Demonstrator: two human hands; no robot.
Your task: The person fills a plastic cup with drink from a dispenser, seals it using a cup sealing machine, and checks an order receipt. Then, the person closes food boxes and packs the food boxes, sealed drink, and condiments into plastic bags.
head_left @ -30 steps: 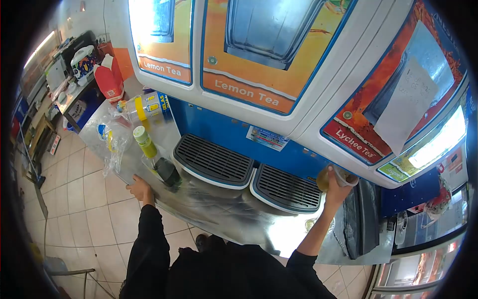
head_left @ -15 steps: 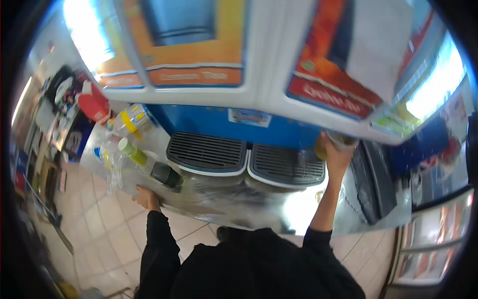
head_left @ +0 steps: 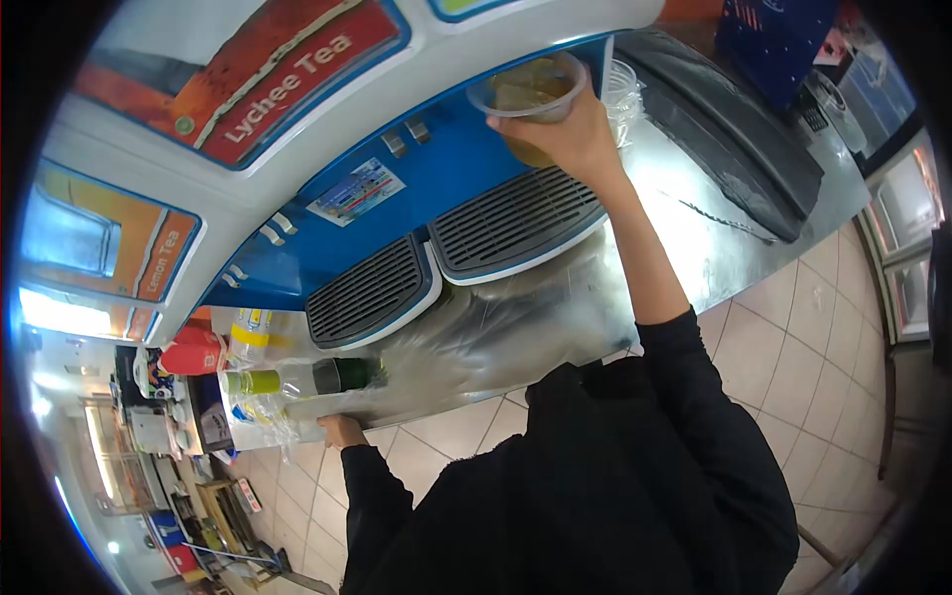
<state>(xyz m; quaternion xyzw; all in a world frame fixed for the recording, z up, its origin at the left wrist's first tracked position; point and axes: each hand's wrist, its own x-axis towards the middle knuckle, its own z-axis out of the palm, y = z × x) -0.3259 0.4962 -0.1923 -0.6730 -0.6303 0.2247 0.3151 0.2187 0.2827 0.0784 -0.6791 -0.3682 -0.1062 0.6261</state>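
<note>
My right hand is closed around a clear plastic cup with yellowish-brown contents. It holds the cup up in front of the blue lower panel of a drink dispenser, above the far end of the right drip tray. The left drip tray sits beside it. At the near edge of the metal counter, my left hand is curled on the rim; its fingertips are partly hidden. Close to that hand lies a bottle with a green-yellow label and dark end.
A yellow-labelled bottle and a red object stand at the left end. Stacked clear cups are behind my right wrist. A black padded cover lies on the right. Tiled floor surrounds the counter.
The view has turned and tilted right, bringing the cup more plainly into sight. My right hand still holds it near the dispenser's right end. My left hand stays at the counter edge.
</note>
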